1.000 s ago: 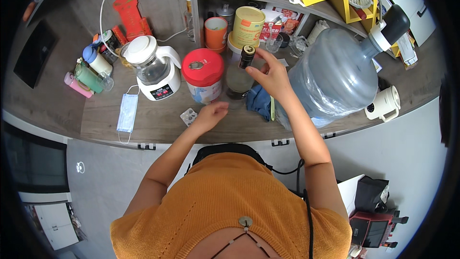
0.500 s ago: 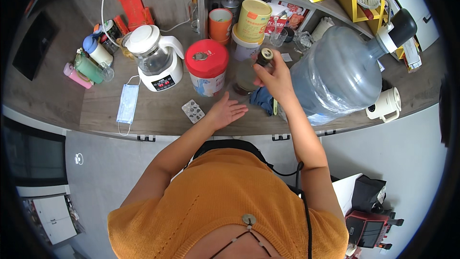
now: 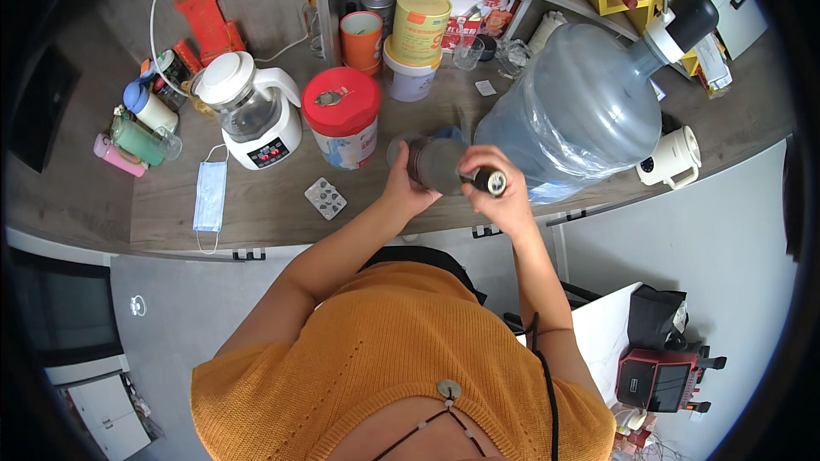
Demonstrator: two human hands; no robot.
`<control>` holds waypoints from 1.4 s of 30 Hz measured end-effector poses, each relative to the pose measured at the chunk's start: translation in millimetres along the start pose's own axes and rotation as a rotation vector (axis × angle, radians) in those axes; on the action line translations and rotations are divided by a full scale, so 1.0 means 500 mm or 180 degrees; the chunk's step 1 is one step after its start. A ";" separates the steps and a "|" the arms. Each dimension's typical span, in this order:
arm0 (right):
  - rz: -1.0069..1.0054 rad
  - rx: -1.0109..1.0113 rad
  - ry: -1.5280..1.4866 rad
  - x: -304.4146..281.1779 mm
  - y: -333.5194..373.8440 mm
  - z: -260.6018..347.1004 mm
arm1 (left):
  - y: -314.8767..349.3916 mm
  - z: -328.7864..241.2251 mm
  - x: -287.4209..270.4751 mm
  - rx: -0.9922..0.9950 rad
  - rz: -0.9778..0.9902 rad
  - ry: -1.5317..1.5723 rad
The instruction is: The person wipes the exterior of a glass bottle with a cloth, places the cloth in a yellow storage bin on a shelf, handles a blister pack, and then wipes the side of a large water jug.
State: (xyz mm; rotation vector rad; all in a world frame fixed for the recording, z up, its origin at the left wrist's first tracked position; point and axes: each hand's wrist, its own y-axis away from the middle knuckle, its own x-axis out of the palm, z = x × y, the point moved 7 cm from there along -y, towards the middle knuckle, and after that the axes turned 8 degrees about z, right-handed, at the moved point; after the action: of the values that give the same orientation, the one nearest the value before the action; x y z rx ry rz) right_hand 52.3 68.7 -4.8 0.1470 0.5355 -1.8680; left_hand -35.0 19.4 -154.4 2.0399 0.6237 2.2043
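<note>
A clear glass bottle with a dark cap lies tilted in front of me above the counter's edge, its neck toward the right. My left hand is closed round its lower end. My right hand grips it near the neck, the fingers just below the cap. Past the bottle lies a piece of blue cloth, mostly hidden by it. Nearest on the left are a blister pack of pills and a tub with a red lid.
A large blue water bottle with a pump leans on the right, beside a cream kettle. To the left stand a glass kettle and a blue face mask. Stacked tins sit under the shelf.
The bottle has come off the counter toward me and tipped over. My left hand, open before, has closed on its lower end. My right hand has moved nearer to me.
</note>
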 end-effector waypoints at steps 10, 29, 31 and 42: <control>0.0007 -0.0360 0.0586 -0.022 0.069 0.067 | 0.009 0.028 0.030 -0.0380 0.0104 -0.0270; 0.0440 0.1498 -0.1494 -0.033 0.151 0.006 | 0.045 -0.038 0.210 0.1756 0.0931 -0.1715; 0.0479 0.1586 -0.1348 -0.025 0.138 0.022 | 0.045 -0.037 0.214 0.1702 0.0909 -0.1784; 0.0200 0.1254 -0.1827 -0.066 0.117 0.109 | 0.100 -0.011 0.372 0.1279 0.1755 -0.2824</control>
State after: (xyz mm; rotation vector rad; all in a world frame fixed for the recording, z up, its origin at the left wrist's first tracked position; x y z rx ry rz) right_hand 126.6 58.1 38.6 -0.1133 -0.2300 -1.8267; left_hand -50.9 32.5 37.3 3.3418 0.4322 1.0829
